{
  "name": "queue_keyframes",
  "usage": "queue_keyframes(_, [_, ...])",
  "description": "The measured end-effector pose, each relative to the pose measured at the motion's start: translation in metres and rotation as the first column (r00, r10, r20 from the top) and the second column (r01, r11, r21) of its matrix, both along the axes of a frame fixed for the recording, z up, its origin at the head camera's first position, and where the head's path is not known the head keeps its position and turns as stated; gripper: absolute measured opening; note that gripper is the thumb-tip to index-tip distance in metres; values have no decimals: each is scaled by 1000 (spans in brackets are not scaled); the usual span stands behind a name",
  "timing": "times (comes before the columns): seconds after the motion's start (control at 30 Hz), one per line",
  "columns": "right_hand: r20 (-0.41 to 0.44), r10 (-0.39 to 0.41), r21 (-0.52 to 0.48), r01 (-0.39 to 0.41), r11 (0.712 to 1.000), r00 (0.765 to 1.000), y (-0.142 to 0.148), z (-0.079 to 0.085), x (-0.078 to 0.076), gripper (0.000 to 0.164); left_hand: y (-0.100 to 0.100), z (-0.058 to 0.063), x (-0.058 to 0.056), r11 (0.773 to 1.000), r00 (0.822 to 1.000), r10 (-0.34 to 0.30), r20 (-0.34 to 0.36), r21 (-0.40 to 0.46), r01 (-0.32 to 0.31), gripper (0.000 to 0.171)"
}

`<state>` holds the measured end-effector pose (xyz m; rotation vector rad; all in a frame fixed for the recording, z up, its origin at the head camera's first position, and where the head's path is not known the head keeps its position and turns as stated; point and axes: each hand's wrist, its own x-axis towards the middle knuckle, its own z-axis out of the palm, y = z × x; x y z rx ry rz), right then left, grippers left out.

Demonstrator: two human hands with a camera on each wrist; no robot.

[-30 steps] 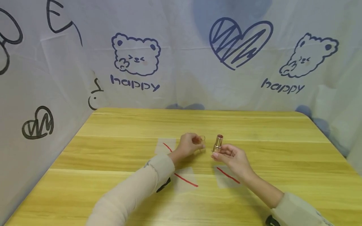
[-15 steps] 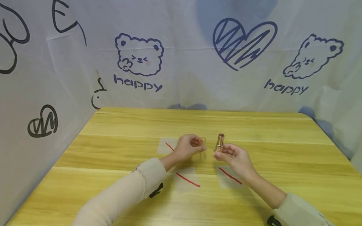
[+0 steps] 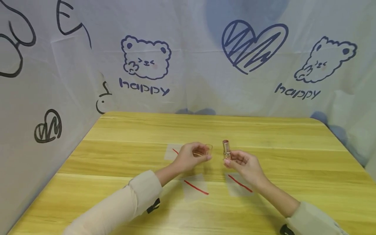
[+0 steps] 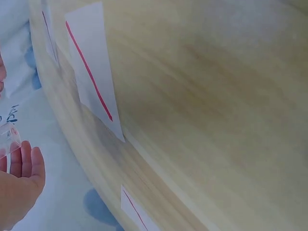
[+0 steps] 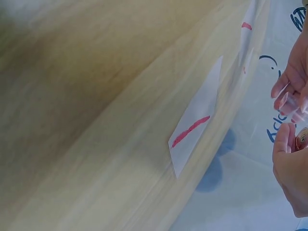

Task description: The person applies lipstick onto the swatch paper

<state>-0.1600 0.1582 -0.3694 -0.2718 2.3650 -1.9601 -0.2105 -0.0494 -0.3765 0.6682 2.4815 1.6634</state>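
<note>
In the head view my left hand (image 3: 188, 158) pinches a clear, see-through lipstick cap (image 3: 209, 149) between thumb and fingers. A short gap to its right, my right hand (image 3: 248, 164) grips a shiny gold lipstick (image 3: 226, 148) by its lower part, with the reddish top end pointing up. Both things are held above the table and do not touch. The left wrist view catches the cap (image 4: 8, 139) at its left edge. In the right wrist view the lipstick base (image 5: 302, 138) shows partly, with the cap (image 5: 288, 104) close by; the rest is cut off or behind fingers.
Paper pieces with red lines lie on the wooden table (image 3: 132, 133): one paper (image 3: 189, 193) below the left hand, another paper (image 3: 235, 191) below the right, a third paper (image 3: 170, 156) partly behind the left hand. A drawn-on cloth (image 3: 194, 65) hangs behind the table.
My left hand, still holding the cap, has shifted slightly left and nearer. The lipstick now leans a little left in my right hand. The head view has turned slightly.
</note>
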Motion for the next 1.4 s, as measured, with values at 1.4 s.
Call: queue_keyframes(1.4, [-138, 315, 346, -252, 904, 939, 16, -8, 7, 30, -31, -15, 24, 980, 982, -183, -54, -89, 178, 26])
